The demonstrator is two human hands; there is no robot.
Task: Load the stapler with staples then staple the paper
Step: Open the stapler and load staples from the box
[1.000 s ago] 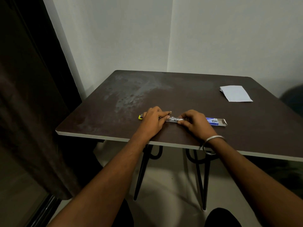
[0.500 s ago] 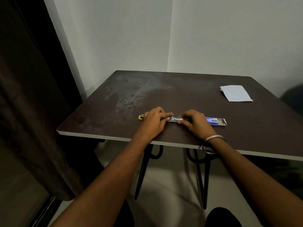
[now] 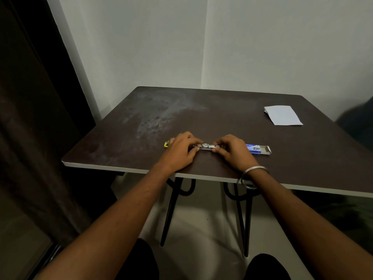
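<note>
Both hands, left hand (image 3: 181, 151), right hand (image 3: 234, 151), pinching stapler (image 3: 205, 146); paper (image 3: 282, 115) well apart

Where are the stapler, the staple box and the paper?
stapler (image 3: 205, 146), head view, on its bare metal middle between the hands.
staple box (image 3: 257, 148), head view, on its blue top face.
paper (image 3: 283, 115), head view, on the middle of the white sheet.

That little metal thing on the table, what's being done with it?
A person has both hands on a small silver metal stapler with a yellow end, lying near the front edge of the dark brown table. The left hand holds one end, the right hand the other. An open blue staple box lies beside the right hand. The white folded paper waits untouched at the far right.
</note>
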